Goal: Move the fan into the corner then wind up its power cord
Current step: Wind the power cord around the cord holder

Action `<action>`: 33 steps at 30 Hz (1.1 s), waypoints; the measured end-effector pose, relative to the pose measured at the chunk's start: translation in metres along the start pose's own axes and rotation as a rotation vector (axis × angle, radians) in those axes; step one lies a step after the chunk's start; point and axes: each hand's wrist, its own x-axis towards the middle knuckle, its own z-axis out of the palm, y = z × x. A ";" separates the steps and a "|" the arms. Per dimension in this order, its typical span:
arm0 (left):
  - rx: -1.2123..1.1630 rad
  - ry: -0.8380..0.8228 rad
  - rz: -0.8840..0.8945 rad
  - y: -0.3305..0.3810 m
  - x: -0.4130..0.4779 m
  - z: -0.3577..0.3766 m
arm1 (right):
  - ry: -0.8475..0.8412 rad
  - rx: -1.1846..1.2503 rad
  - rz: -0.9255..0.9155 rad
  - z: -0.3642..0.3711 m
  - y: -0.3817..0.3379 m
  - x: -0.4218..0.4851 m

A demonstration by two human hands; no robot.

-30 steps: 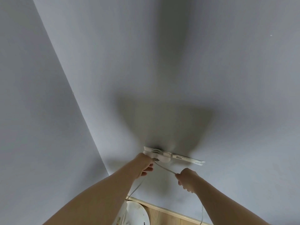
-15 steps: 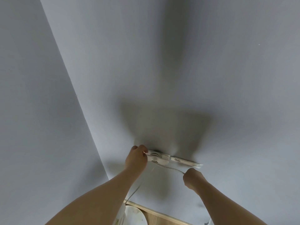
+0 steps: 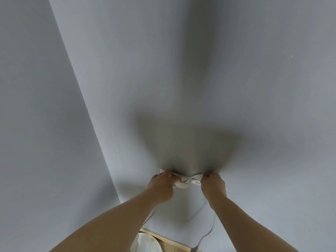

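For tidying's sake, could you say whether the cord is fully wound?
Not fully: cord crosses the white bar, but a length hangs below the right hand.

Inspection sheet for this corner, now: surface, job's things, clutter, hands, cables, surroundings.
Surface: wooden floor, only a strip showing at the bottom edge.
Job's things: fan seen from above, its white top close to the wall near the corner; its round base shows low down.
Clutter: nothing seen.
Hands: left hand grips the left end of the fan's top; right hand is at the right end, fingers curled, apparently round the cord.
Cables: cord crosses the fan's top between the hands; a loose length hangs toward the floor.
Surroundings: two plain grey walls meeting in a corner.
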 end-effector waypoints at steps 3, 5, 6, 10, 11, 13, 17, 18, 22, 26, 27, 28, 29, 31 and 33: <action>-0.047 -0.028 0.033 -0.005 -0.002 -0.002 | -0.055 0.300 0.118 0.000 -0.008 0.001; -0.146 -0.017 0.042 -0.008 -0.004 -0.003 | -0.145 0.559 0.204 -0.004 -0.016 -0.005; -0.206 0.008 0.029 -0.009 -0.004 -0.004 | -0.192 0.659 0.241 -0.007 -0.021 -0.008; -0.316 0.163 -0.088 -0.009 -0.005 -0.014 | -0.330 0.796 0.271 -0.012 -0.036 -0.019; -0.333 0.197 -0.110 -0.010 -0.005 -0.017 | -0.357 0.775 0.263 -0.013 -0.039 -0.021; -0.368 0.252 -0.139 -0.011 -0.006 -0.023 | -0.379 0.644 0.220 -0.018 -0.044 -0.025; -0.400 0.335 -0.151 -0.012 -0.010 -0.032 | -0.384 0.463 0.130 -0.027 -0.051 -0.025; -0.415 0.342 -0.156 -0.011 -0.011 -0.034 | -0.390 0.461 0.135 -0.027 -0.051 -0.024; -0.551 0.312 -0.165 -0.006 -0.017 -0.040 | -0.411 0.490 0.164 -0.021 -0.054 -0.030; -0.702 0.165 -0.120 0.003 -0.025 -0.047 | -0.415 0.517 0.162 -0.016 -0.058 -0.037; -0.760 0.135 -0.116 0.004 -0.026 -0.048 | -0.411 0.512 0.158 -0.016 -0.061 -0.041; -0.809 0.104 -0.111 0.005 -0.027 -0.048 | -0.408 0.513 0.151 -0.017 -0.063 -0.044; -0.843 0.079 -0.106 0.005 -0.027 -0.048 | -0.407 0.518 0.143 -0.017 -0.064 -0.046; -0.883 0.054 -0.108 0.005 -0.026 -0.047 | -0.415 0.513 0.120 -0.020 -0.065 -0.049; -0.901 0.058 -0.109 0.004 -0.025 -0.045 | -0.432 0.491 0.100 -0.020 -0.065 -0.049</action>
